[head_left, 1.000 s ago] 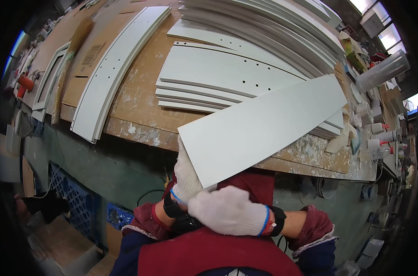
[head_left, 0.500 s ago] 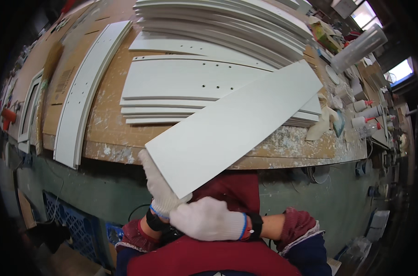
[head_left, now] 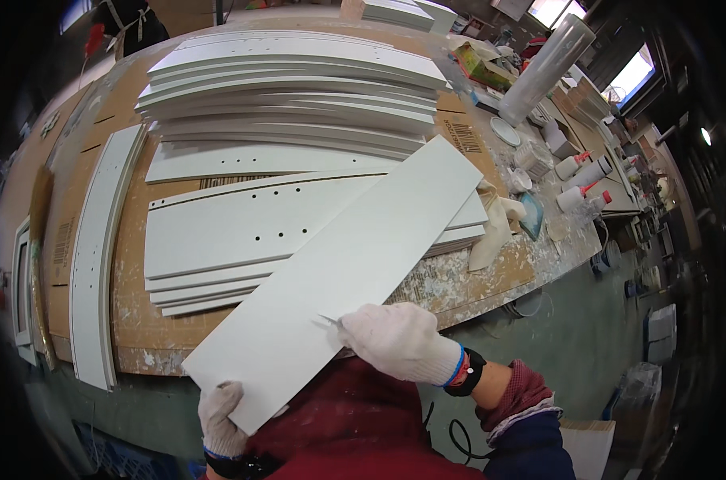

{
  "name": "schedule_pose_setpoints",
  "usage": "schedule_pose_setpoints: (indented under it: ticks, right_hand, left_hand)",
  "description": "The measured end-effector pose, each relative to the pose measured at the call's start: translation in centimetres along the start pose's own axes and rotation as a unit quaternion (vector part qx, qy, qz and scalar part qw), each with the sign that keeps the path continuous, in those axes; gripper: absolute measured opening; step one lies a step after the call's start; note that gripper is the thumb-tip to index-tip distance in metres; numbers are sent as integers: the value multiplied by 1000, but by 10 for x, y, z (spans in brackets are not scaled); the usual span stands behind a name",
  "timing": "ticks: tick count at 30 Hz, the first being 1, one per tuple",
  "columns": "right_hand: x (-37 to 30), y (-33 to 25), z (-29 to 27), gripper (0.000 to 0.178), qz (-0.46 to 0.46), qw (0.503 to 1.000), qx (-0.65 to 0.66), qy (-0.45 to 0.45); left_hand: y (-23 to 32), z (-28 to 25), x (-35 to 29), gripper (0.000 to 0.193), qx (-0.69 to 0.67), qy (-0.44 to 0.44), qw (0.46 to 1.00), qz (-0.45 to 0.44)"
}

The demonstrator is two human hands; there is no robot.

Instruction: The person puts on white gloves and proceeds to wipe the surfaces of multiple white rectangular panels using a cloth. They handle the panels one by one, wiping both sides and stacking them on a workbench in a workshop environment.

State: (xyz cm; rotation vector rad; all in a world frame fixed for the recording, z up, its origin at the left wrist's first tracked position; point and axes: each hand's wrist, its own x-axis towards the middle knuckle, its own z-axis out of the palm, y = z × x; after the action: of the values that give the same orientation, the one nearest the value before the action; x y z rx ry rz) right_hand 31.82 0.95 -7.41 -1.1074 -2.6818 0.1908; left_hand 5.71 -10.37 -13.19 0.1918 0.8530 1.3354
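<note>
A long white board lies slantwise across the front pile, its near end jutting past the table edge. My left hand, in a white knitted glove, grips that near end at its lower left corner. Over the board's right edge, about midway along, is my right hand, also gloved. A thin pointed metal blade sticks out of its closed fingers toward the board face; the rest of the tool is hidden in the hand. Beneath the board is a short pile of white panels with drilled holes.
A tall stack of white panels stands behind. Narrow boards lie on the left over cardboard. To the right are a beige cloth, glue bottles with red tips, and a clear plastic roll. The worktable edge is paint-spattered.
My right hand has moved from beside my left wrist up to the board's edge, and a blade now shows. The view has shifted; my left hand still holds the board's near end.
</note>
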Motion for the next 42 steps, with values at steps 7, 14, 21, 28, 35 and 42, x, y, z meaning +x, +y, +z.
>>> schedule_pose_setpoints:
  ticks: [7,14,21,28,35,42]
  right_hand:
    - [-14,106,-10,16,166,983,-39,72]
    - [-30,247,-62,21,407,893,-189,30]
    - [-12,176,-48,22,81,983,-98,132]
    - [-4,169,-39,11,146,984,-69,71]
    - [-57,264,-65,26,412,895,-157,69]
    - [-55,134,-55,29,130,989,-14,67]
  left_hand:
    - [12,-96,-27,31,101,177,978,51]
    - [22,-91,-33,21,200,257,940,97]
    - [27,-155,-44,55,126,168,977,41]
    - [23,-100,-29,76,111,175,977,50]
    - [23,-166,-33,74,94,139,986,-5]
    - [20,-105,-32,59,125,226,963,78]
